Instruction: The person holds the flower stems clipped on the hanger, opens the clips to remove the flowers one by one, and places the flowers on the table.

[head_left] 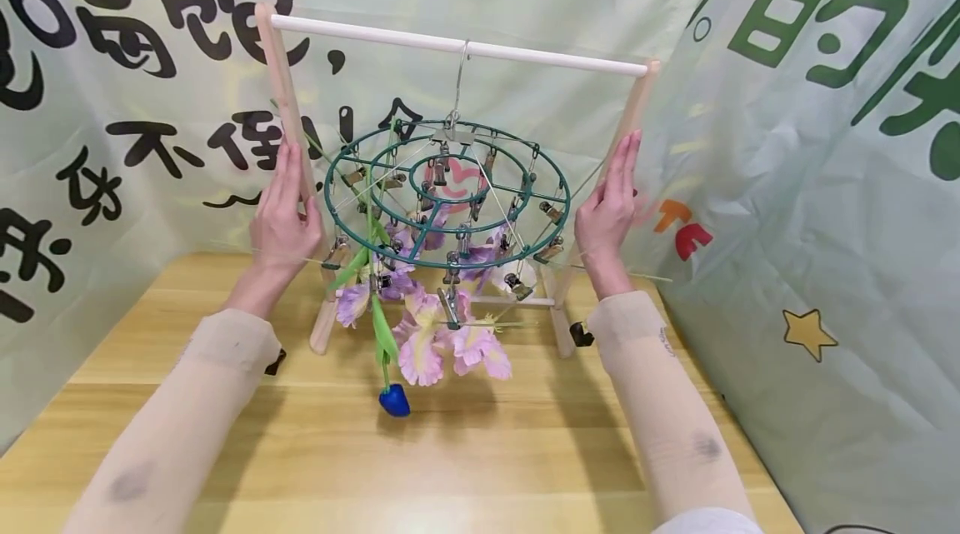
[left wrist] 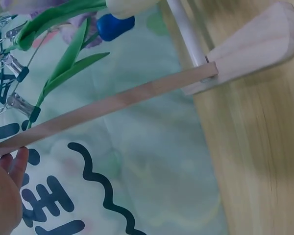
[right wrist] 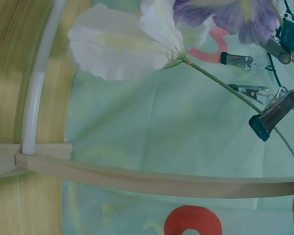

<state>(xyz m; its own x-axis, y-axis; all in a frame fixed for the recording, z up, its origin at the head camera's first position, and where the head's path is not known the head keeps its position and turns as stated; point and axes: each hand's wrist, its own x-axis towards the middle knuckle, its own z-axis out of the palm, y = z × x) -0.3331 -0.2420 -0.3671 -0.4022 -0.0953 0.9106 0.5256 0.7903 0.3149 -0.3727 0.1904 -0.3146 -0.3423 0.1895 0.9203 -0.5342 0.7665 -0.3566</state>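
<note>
A wooden rack with a white top bar stands on the table, and a green round clip hanger hangs from that bar by its hook. My left hand rests against the left post, fingers extended upward along it. At the right post, my right hand lies alongside with its fingers straight. Clips on the hanger hold artificial flowers: pink irises, purple blooms, a white flower and a blue tulip hanging head down.
The wooden table reaches forward to a printed cloth backdrop behind and at the sides. Small black objects lie near my right wrist and beside my left sleeve. A lower white bar joins the rack's feet.
</note>
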